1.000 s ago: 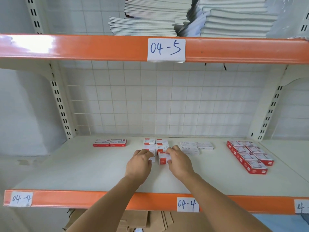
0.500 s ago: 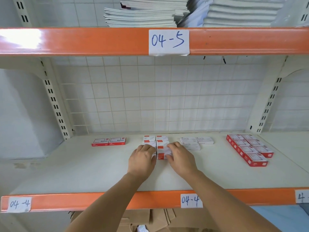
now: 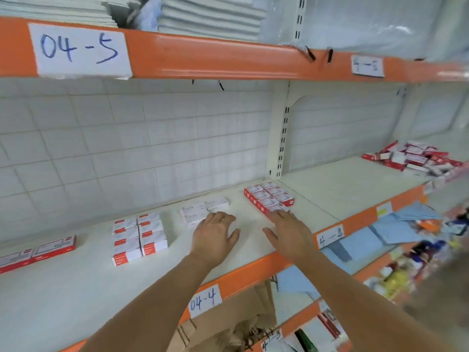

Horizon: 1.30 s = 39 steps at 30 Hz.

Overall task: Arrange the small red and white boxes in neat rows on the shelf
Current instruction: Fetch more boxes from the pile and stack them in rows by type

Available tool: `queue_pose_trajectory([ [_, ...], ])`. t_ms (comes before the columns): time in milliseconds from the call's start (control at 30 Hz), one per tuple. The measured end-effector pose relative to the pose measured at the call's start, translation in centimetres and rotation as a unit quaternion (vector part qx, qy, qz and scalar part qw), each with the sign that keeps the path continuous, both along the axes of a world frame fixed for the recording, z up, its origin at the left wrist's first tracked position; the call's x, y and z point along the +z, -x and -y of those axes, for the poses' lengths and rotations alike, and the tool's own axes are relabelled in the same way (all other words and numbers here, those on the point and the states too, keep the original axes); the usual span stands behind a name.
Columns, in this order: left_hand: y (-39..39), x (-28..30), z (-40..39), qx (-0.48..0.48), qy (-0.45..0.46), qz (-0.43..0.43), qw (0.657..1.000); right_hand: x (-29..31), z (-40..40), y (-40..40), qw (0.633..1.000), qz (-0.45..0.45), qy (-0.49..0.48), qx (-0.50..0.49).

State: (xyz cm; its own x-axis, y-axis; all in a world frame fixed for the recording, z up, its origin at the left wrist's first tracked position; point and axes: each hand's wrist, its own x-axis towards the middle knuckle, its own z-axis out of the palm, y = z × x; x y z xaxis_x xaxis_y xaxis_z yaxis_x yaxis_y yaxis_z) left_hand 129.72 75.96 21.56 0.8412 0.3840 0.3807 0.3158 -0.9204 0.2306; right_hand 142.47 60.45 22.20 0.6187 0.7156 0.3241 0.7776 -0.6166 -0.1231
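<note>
Fingers spread, both hands empty, palms down over the white shelf board (image 3: 76,288). Left hand (image 3: 214,237) hovers right of the two-column block of small red-and-white cardboard boxes (image 3: 139,237); box long axes run across the shelf, red ends toward its front edge. Right hand (image 3: 289,232) touches a red-topped box block (image 3: 269,196). Both hands have left the two-column block since earlier; view swung right.

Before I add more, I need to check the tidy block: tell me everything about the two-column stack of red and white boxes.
The red and white boxes form a neat block two columns wide, four rows deep, lying flat on the white shelf. Cardboard-looking, white tops with red bands at one end. Boxes touch each other; neither hand touches them.
</note>
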Motion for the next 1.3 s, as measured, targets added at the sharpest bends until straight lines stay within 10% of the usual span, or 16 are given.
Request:
queue_pose_trajectory([
  [733,-27.3,0.7,27.4,-0.191,0.007,-0.013,0.982,0.1,31.1,-21.4,0.981,-0.015,0.024,-0.193],
  [1300,-50.9,1.2,31.1,-0.239,0.025,0.015,0.970,0.8,35.5,-41.7,0.964,-0.023,-0.018,-0.264],
])
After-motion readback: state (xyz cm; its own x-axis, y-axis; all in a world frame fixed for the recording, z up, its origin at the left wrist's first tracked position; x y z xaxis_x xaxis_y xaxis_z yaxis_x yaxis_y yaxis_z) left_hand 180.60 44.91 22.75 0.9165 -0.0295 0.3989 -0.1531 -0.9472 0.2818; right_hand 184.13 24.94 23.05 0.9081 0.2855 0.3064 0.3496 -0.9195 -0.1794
